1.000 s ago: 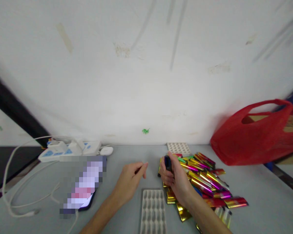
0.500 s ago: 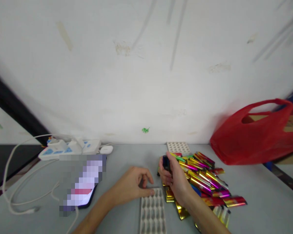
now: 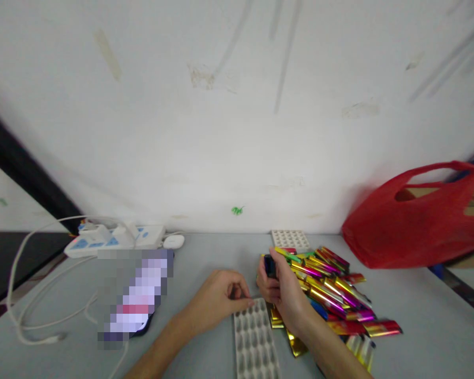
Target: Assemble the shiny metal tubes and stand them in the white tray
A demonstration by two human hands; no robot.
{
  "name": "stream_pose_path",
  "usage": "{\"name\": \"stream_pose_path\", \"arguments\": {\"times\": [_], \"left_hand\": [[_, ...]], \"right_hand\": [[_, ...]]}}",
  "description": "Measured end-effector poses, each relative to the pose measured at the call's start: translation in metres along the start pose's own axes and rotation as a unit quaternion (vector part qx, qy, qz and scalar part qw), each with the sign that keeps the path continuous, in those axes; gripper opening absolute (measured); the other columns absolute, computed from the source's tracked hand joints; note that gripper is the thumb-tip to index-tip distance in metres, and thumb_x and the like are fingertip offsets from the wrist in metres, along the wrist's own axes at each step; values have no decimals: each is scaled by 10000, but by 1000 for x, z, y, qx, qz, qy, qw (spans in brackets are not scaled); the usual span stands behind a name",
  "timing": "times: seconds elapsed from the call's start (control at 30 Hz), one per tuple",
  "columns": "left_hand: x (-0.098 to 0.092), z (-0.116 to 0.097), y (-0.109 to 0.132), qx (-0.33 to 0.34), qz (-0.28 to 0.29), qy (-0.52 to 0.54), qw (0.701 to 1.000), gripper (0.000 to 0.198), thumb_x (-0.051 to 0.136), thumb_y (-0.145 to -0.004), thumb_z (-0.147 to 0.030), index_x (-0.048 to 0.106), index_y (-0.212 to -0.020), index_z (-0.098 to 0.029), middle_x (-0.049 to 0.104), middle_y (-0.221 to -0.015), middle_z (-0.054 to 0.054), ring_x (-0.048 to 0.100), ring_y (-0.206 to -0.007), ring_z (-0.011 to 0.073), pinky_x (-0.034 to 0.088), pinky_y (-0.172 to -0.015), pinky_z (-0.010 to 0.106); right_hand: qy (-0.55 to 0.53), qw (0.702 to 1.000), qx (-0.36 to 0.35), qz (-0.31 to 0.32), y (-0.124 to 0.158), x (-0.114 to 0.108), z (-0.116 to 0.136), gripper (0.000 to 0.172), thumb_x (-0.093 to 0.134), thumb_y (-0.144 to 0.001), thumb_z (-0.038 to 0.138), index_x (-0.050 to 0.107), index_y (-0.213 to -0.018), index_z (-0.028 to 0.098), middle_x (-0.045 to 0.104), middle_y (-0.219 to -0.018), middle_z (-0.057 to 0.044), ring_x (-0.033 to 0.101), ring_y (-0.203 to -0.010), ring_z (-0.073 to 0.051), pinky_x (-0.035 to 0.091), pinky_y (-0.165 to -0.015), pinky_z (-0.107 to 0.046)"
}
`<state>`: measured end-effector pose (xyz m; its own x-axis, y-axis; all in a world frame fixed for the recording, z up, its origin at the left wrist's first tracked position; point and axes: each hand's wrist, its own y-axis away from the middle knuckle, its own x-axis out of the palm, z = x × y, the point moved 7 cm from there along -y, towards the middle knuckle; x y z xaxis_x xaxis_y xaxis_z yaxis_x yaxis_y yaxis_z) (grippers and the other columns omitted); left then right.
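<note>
Left hand (image 3: 223, 296) half curled, thumb at far edge of pale compartmented tray (image 3: 256, 337), cannot tell whether gripping; tray well short of far edge of worktop (image 3: 215, 248); right hand (image 3: 283, 292) closed round dark-ended object (image 3: 269, 265), beside metallic-coloured pile (image 3: 328, 296)

– your left hand (image 3: 227, 295) is curled, thumb at the far edge of a pale grey rectangular tray (image 3: 256, 338) with rows of oblong hollows; whether you grip it can't be told.
– and your right hand (image 3: 280, 289) wraps a small dark object (image 3: 269, 266), mostly hidden by your fingers, over the left side of a shiny gold, red and magenta heap of foil-like pieces (image 3: 327, 295).
– what is past the heap from you?
– a small off-white gridded tray (image 3: 289, 239), with a red loop-handled bag (image 3: 403, 231) farther to your right.
– and to your left?
– a white power strip with blue patches (image 3: 152, 238), a dark-edged phone (image 3: 144, 297) and a looping white cable (image 3: 39, 342).
</note>
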<state>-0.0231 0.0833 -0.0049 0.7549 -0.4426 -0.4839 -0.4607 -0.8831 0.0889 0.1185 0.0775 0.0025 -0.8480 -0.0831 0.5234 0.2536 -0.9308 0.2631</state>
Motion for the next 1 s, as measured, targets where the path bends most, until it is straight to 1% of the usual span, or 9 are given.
{"name": "stream_pose_path", "arguments": {"times": [0.13, 0.27, 0.4, 0.53, 0.73, 0.87, 0.93, 1.0], "left_hand": [[-1, -3, -1, 23, -22, -25, 999, 144, 869, -825, -327, 826, -810, -191, 615, -687, -34, 522, -637, 146, 338, -576, 238], [-2, -7, -1, 45, -46, -47, 997, 80, 883, -817, -279, 841, -802, -213, 637, -774, -20, 558, -680, 151, 382, -626, 246], [-1, -5, -2, 50, -49, -43, 997, 79, 893, -821, -286, 847, -814, -223, 643, -800, -19, 558, -672, 147, 390, -636, 250], [-1, -3, -3, 55, -51, -46, 996, 56, 878, -826, -258, 840, -811, -218, 631, -766, -29, 554, -657, 143, 381, -633, 248], [0, -5, -2, 47, -46, -46, 997, 82, 872, -833, -273, 832, -803, -207, 666, -782, -19, 572, -673, 149, 385, -638, 255], [0, -5, -1, 38, -47, -47, 997, 98, 866, -824, -284, 827, -799, -199, 656, -760, -21, 563, -663, 151, 380, -630, 259], [0, -7, -1, 42, -46, -44, 997, 136, 840, -852, -313, 815, -792, -193, 660, -768, -16, 569, -674, 156, 381, -629, 260], [-2, -10, 0, 53, -52, -33, 997, 133, 748, -910, -299, 815, -863, -194, 679, -796, -7, 584, -693, 165, 392, -639, 261]], "right_hand": [[3, 1000, 7, 2, 1, 1, -3, 613, 728, -837, 745, 488, -606, 230, 197, -527, 120, 84, -473, -72, 47, -446, -244], [5, 1000, -5, 7, 2, 3, 0, 604, 727, -833, 742, 501, -605, 231, 201, -517, 122, 78, -464, -68, 60, -436, -241], [16, 1000, -22, 6, 1, 4, 3, 596, 707, -836, 727, 463, -590, 241, 198, -516, 117, 84, -462, -71, 64, -425, -240], [31, 999, -14, -25, 0, -1, 0, 578, 680, -813, 712, 405, -592, 254, 194, -527, 113, 83, -468, -74, 57, -424, -237], [38, 998, -16, -45, 1, -5, 0, 530, 651, -816, 680, 393, -619, 261, 189, -534, 118, 87, -472, -78, 67, -421, -234], [49, 998, -20, -45, 2, -2, 3, 575, 651, -814, 734, 393, -614, 260, 191, -532, 119, 97, -469, -74, 64, -428, -236], [49, 998, -16, -35, 3, 0, 3, 598, 647, -811, 763, 404, -606, 256, 195, -526, 119, 96, -469, -72, 69, -431, -237], [49, 998, -11, -30, 4, 3, 3, 609, 643, -809, 776, 411, -602, 253, 203, -521, 117, 93, -467, -71, 67, -431, -240]]}}
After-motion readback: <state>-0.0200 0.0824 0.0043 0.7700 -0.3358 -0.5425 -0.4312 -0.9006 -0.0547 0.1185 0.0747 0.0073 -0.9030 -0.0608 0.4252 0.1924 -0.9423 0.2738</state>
